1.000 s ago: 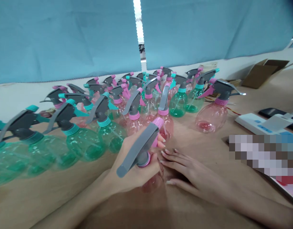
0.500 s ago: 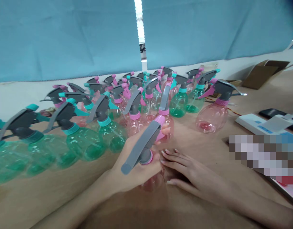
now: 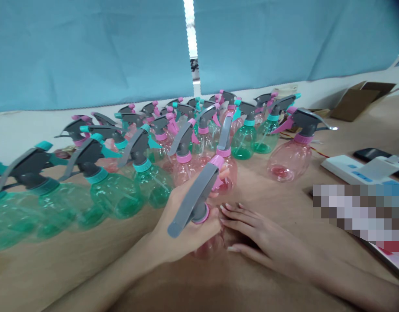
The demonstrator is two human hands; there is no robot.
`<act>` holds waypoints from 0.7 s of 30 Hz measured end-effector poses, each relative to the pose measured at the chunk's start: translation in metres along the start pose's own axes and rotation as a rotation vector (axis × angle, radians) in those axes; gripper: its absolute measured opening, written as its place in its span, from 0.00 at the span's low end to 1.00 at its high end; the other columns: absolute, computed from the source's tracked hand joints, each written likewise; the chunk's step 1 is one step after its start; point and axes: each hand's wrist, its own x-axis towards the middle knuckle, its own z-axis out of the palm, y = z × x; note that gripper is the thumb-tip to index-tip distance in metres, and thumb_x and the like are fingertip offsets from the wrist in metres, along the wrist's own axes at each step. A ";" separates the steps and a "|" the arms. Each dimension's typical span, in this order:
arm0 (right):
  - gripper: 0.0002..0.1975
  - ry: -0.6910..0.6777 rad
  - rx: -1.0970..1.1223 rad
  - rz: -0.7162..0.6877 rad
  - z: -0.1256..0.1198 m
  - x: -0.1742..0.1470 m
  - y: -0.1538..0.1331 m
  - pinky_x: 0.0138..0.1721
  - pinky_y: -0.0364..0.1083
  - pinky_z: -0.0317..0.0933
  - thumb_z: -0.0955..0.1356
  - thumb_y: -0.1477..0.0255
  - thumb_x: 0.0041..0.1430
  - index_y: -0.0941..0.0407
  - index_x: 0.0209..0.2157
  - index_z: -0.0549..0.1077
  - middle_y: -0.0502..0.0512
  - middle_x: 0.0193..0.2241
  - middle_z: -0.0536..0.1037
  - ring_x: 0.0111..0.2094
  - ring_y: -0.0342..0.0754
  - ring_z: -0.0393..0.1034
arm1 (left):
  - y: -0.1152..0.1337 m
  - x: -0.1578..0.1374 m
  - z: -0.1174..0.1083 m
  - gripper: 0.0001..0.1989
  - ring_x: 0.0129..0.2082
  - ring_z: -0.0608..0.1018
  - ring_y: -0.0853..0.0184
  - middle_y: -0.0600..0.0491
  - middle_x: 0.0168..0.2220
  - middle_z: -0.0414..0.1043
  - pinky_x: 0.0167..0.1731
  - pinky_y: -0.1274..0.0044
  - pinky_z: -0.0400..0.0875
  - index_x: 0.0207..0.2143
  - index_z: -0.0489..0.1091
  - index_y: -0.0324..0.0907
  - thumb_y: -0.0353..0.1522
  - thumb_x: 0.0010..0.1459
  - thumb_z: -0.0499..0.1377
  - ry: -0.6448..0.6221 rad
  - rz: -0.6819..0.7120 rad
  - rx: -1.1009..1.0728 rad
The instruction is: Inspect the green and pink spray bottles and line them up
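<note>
- Light brown wooden table (image 3: 283, 195) carries all items.
- Crowd of clear green and pink plastic spray bottles with grey triggers (image 3: 173, 143) stands upright across its left and middle.
- One pink bottle (image 3: 292, 149) stands apart at the right of the group.
- White flat device (image 3: 358, 170) and black phone (image 3: 370, 154) lie near the right edge.
- Brown cardboard box (image 3: 360, 99) sits at the far right corner.

The left hand (image 3: 183, 225) grips a spray bottle (image 3: 204, 216) standing on the table (image 3: 267, 190); the right hand (image 3: 257, 238) lies flat on the table just right of it, fingertips touching the bottle. Behind both, a cluster of spray bottles (image 3: 154, 147) spans the table from left to centre. A cardboard box (image 3: 358, 99) sits far right, behind a power strip (image 3: 348, 169).
</note>
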 end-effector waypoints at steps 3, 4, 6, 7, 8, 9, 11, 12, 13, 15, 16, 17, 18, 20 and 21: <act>0.27 0.016 0.013 -0.005 0.000 0.000 0.000 0.63 0.58 0.49 0.62 0.58 0.65 0.54 0.62 0.61 0.56 0.63 0.61 0.63 0.53 0.53 | 0.000 -0.001 0.001 0.19 0.21 0.69 0.69 0.58 0.25 0.68 0.20 0.79 0.67 0.45 0.65 0.45 0.33 0.48 0.53 0.011 0.006 -0.003; 0.27 0.022 0.019 -0.006 0.000 0.000 0.000 0.63 0.58 0.49 0.62 0.58 0.65 0.53 0.62 0.61 0.56 0.62 0.62 0.63 0.53 0.53 | 0.000 -0.001 0.001 0.19 0.21 0.69 0.69 0.58 0.25 0.68 0.20 0.79 0.67 0.45 0.65 0.45 0.33 0.48 0.53 0.012 0.006 -0.004; 0.27 0.019 0.017 -0.005 0.001 -0.001 0.001 0.63 0.58 0.49 0.62 0.58 0.65 0.53 0.62 0.60 0.55 0.63 0.61 0.64 0.53 0.53 | 0.001 0.000 0.000 0.18 0.20 0.69 0.69 0.58 0.24 0.69 0.20 0.79 0.67 0.44 0.65 0.45 0.33 0.48 0.53 0.011 -0.003 -0.004; 0.27 0.013 0.012 -0.004 0.001 -0.001 0.001 0.63 0.58 0.49 0.62 0.58 0.65 0.53 0.62 0.60 0.55 0.63 0.61 0.64 0.53 0.52 | 0.001 0.000 0.000 0.18 0.21 0.70 0.69 0.58 0.24 0.69 0.20 0.79 0.67 0.44 0.65 0.45 0.33 0.48 0.53 0.009 -0.005 -0.003; 0.27 0.008 0.007 -0.002 0.001 -0.001 0.001 0.63 0.58 0.49 0.62 0.58 0.65 0.54 0.62 0.60 0.55 0.63 0.61 0.64 0.53 0.52 | 0.002 0.000 0.000 0.17 0.21 0.70 0.68 0.58 0.24 0.70 0.20 0.79 0.67 0.43 0.65 0.44 0.33 0.48 0.53 0.008 -0.003 -0.001; 0.27 0.007 0.005 -0.002 0.001 -0.001 0.001 0.63 0.58 0.49 0.62 0.58 0.65 0.54 0.62 0.60 0.56 0.63 0.61 0.64 0.53 0.52 | 0.002 0.000 -0.001 0.17 0.21 0.71 0.68 0.58 0.25 0.70 0.20 0.79 0.67 0.43 0.65 0.44 0.33 0.48 0.53 0.006 -0.004 0.002; 0.27 0.012 0.008 0.000 0.000 -0.001 0.000 0.63 0.58 0.49 0.62 0.58 0.65 0.54 0.61 0.61 0.56 0.63 0.62 0.63 0.53 0.53 | 0.002 0.001 -0.001 0.17 0.22 0.72 0.68 0.57 0.26 0.71 0.20 0.79 0.68 0.42 0.66 0.44 0.33 0.48 0.54 -0.001 -0.005 0.007; 0.27 0.016 0.011 -0.001 0.000 0.000 0.000 0.63 0.58 0.49 0.62 0.58 0.64 0.54 0.61 0.62 0.56 0.62 0.62 0.63 0.53 0.53 | 0.002 0.001 -0.001 0.17 0.22 0.72 0.68 0.57 0.27 0.72 0.20 0.79 0.68 0.43 0.65 0.44 0.33 0.48 0.54 -0.005 -0.007 0.007; 0.27 0.018 0.014 -0.002 0.000 0.000 0.000 0.63 0.58 0.49 0.63 0.58 0.64 0.54 0.61 0.62 0.55 0.62 0.62 0.63 0.53 0.53 | 0.002 0.001 -0.001 0.18 0.22 0.72 0.68 0.56 0.27 0.72 0.20 0.79 0.68 0.44 0.65 0.44 0.33 0.48 0.53 -0.005 -0.011 0.006; 0.27 0.020 0.017 -0.008 0.000 -0.001 0.000 0.64 0.58 0.49 0.63 0.59 0.65 0.53 0.62 0.61 0.55 0.62 0.62 0.63 0.53 0.53 | 0.001 0.001 0.000 0.19 0.21 0.72 0.68 0.56 0.28 0.72 0.20 0.79 0.68 0.45 0.65 0.43 0.33 0.48 0.53 -0.001 -0.010 -0.002; 0.27 0.023 0.017 -0.010 0.000 -0.001 0.000 0.63 0.58 0.49 0.63 0.59 0.65 0.53 0.62 0.61 0.55 0.63 0.62 0.63 0.53 0.53 | 0.001 0.001 0.000 0.20 0.21 0.72 0.68 0.56 0.27 0.72 0.20 0.78 0.67 0.45 0.65 0.43 0.33 0.48 0.53 0.003 -0.008 -0.006; 0.27 0.027 0.017 -0.011 0.001 -0.001 0.000 0.63 0.58 0.49 0.63 0.59 0.65 0.53 0.62 0.60 0.55 0.62 0.62 0.63 0.53 0.53 | 0.002 0.001 0.000 0.20 0.21 0.72 0.68 0.56 0.27 0.72 0.20 0.78 0.67 0.46 0.66 0.43 0.33 0.48 0.53 0.005 -0.009 -0.010; 0.27 0.031 0.017 -0.012 0.001 -0.001 0.000 0.63 0.58 0.49 0.63 0.59 0.65 0.53 0.62 0.60 0.55 0.62 0.62 0.63 0.53 0.53 | 0.002 0.001 -0.001 0.21 0.21 0.72 0.68 0.56 0.27 0.72 0.20 0.78 0.67 0.47 0.66 0.43 0.33 0.47 0.53 0.003 -0.012 -0.014; 0.27 0.035 0.019 -0.012 0.000 -0.001 0.000 0.63 0.58 0.49 0.63 0.59 0.64 0.52 0.62 0.60 0.56 0.62 0.62 0.63 0.53 0.54 | 0.005 0.001 -0.002 0.23 0.20 0.72 0.68 0.57 0.27 0.73 0.20 0.78 0.68 0.48 0.67 0.44 0.32 0.46 0.53 -0.016 -0.015 -0.019; 0.27 0.032 0.019 -0.011 0.000 -0.001 0.000 0.63 0.58 0.49 0.63 0.59 0.64 0.52 0.62 0.61 0.56 0.62 0.62 0.63 0.53 0.54 | 0.006 0.001 -0.003 0.25 0.20 0.73 0.67 0.57 0.27 0.74 0.20 0.78 0.68 0.49 0.67 0.45 0.31 0.46 0.53 -0.029 -0.016 -0.018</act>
